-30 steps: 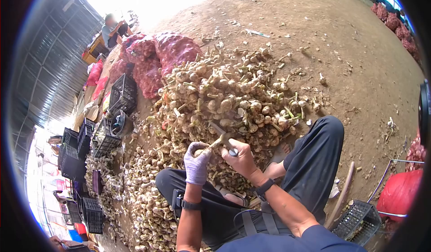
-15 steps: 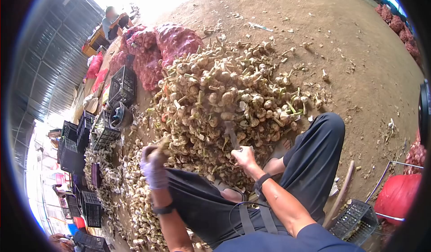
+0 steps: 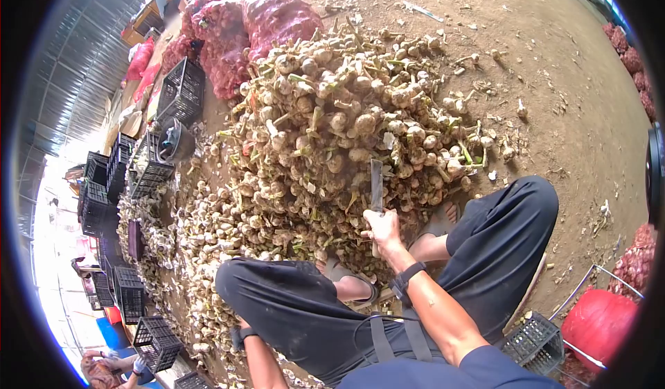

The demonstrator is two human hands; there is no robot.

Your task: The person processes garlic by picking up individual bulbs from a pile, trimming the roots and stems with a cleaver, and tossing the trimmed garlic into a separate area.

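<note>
My right hand (image 3: 384, 228) is closed around the handle of a knife (image 3: 376, 184) with a flat, broad blade. The blade points away from me, over a large heap of garlic bulbs (image 3: 312, 122) with stems still on. Of my left arm only the forearm and the dark-banded wrist (image 3: 242, 335) show, low beside my left knee. That knee hides my left hand and its fingers. A spread of paler garlic bulbs (image 3: 201, 278) with short stems lies around and beyond that knee.
Red mesh sacks (image 3: 280, 25) stand behind the heap. Black plastic crates (image 3: 181, 91) line the left side, with a dark bucket (image 3: 176, 142) among them. Another crate (image 3: 533, 344) and a red bundle (image 3: 599, 326) sit at my right. Other people (image 3: 111, 368) are at far left and top.
My gloved left hand has dropped from above the left knee to behind it, out of sight. My right hand still grips the knife, its blade now straighter. The camera view has shifted.
</note>
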